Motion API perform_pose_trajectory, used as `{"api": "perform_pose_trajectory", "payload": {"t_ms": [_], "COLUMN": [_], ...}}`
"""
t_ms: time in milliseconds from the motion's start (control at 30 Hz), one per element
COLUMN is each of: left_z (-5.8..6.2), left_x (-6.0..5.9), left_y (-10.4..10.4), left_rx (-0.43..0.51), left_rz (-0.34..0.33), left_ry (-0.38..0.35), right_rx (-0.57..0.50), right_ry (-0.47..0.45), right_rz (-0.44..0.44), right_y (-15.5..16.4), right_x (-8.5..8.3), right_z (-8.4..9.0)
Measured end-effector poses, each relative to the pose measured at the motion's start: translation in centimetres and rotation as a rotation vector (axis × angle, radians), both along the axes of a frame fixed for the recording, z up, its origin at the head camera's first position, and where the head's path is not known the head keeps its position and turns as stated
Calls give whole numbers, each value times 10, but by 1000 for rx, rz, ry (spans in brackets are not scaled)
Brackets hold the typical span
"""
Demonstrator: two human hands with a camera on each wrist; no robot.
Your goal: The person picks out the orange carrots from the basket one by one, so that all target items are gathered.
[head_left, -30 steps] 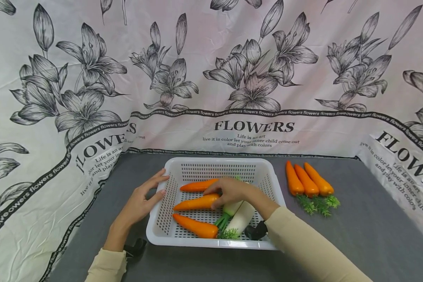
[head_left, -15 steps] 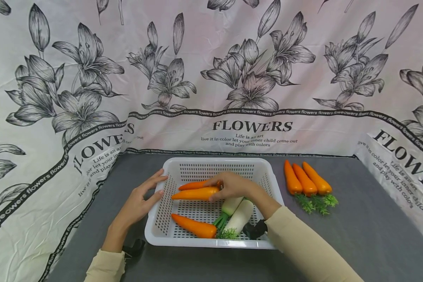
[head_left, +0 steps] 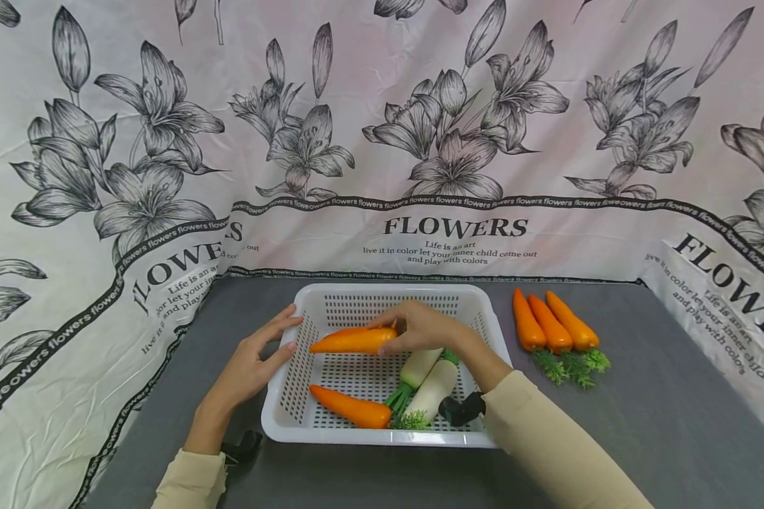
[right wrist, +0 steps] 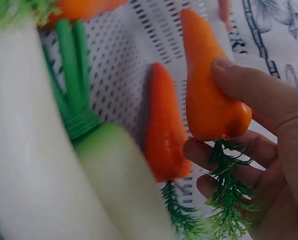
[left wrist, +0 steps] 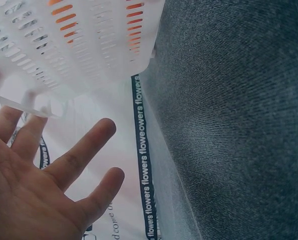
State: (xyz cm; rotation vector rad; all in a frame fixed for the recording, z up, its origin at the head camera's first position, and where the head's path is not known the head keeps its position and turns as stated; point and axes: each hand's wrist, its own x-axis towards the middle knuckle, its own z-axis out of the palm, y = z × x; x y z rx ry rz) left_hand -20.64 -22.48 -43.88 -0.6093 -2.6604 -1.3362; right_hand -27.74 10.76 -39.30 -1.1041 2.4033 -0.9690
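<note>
In the head view my right hand (head_left: 420,327) pinches an orange carrot (head_left: 350,341) by its thick end, above the white perforated basket (head_left: 382,437). From the right wrist, the thumb lies on this carrot (right wrist: 209,95) and its green leaves hang towards the palm. Another carrot (right wrist: 166,130) lies in the basket beyond it, hidden from the head by the held one. Nearer the front of the basket are a third carrot (head_left: 353,408) and two white radishes (head_left: 434,389). My left hand (head_left: 252,364) touches the basket's left rim with its fingertips, fingers extended.
Three carrots (head_left: 554,325) with green leaves lie side by side on the grey table (head_left: 649,424), right of the basket. A flower-printed cloth (head_left: 458,240) hangs behind the table and along its sides. Black wrist straps (head_left: 461,410) show at both sleeves.
My right hand has lifted the middle carrot and carried it towards the back of the basket, covering the rear carrot in the head view. The left hand stays at the rim.
</note>
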Motion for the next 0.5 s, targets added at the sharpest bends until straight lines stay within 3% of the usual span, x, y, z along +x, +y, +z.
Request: {"api": "perform_pose_trajectory", "payload": {"t_ms": [300, 500], "left_z": [-1, -1], "left_x": [0, -1], "left_y": [1, 0], "left_rx": [9, 17], "left_rz": [-9, -13], "left_ry": [-3, -8], "right_rx": [-36, -35], "right_ry": [-27, -19], "right_rz": [1, -61], "right_y": [12, 36], "right_x": [1, 5], "right_z": [24, 43]}}
